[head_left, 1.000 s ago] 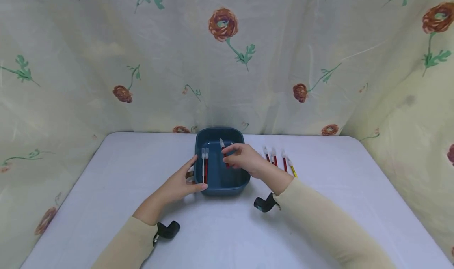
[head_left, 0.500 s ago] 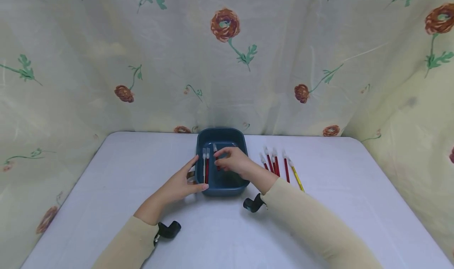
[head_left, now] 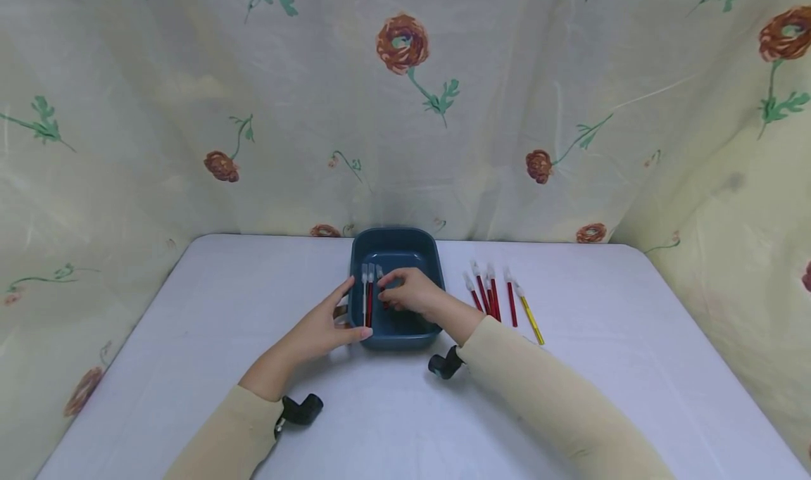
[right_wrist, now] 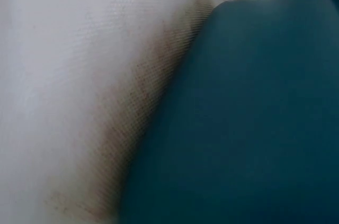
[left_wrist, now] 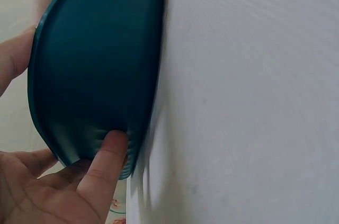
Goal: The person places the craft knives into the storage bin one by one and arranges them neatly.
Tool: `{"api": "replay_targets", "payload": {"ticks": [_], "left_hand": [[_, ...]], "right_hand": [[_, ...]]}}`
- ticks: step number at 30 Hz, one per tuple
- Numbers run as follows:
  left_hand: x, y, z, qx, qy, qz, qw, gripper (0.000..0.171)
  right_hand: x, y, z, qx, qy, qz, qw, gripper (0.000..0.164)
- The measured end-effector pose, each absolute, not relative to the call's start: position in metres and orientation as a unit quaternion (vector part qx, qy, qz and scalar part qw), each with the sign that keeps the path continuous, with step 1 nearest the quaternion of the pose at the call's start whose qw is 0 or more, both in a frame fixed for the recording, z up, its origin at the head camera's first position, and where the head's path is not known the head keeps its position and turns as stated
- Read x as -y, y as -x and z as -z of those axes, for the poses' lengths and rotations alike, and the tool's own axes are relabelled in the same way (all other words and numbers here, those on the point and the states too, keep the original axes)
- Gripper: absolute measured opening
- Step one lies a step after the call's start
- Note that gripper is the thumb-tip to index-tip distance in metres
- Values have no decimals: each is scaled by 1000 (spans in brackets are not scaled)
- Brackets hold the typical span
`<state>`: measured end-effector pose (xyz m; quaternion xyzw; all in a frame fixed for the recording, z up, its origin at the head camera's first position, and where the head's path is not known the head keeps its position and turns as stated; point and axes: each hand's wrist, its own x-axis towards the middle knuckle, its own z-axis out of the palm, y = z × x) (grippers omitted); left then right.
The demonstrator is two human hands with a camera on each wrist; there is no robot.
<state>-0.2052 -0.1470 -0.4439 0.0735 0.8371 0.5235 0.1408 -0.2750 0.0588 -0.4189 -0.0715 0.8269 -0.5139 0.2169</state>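
A dark blue dish (head_left: 399, 340) stands at the back middle of the white table. My left hand (head_left: 323, 331) holds it by the left side, thumb at the near rim and fingers along the outer wall; the left wrist view shows these fingers (left_wrist: 100, 173) against the blue wall. Inside the dish, a white pen (head_left: 365, 298) and a red pen (head_left: 370, 304), both with clear caps, lie side by side at the left. My right hand (head_left: 412, 293) reaches into the dish and pinches another clear-capped red pen (head_left: 379, 272), right beside those two. The fingers hide its lower part.
Right of the dish, several red pens (head_left: 512, 304) with clear caps lie spread on the table (head_left: 608, 339), with a yellow one (head_left: 532, 319) outermost. A flowered curtain (head_left: 469, 149) hangs behind the table. The right wrist view is mostly the dish's outer wall (right_wrist: 249, 107).
My right hand has moved left and lowered within the dish, bringing the red pen beside the two lying there. More pens on the table now show. My left hand keeps its hold.
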Motion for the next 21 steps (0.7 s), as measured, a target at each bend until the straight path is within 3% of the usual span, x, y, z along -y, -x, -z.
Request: {"api": "replay_targets", "payload": {"ticks": [21], "left_hand": [[147,205,445,-832,-79,-531,139,104]], "right_hand": [[-67,271,406,-839,103,492,208,26]]}}
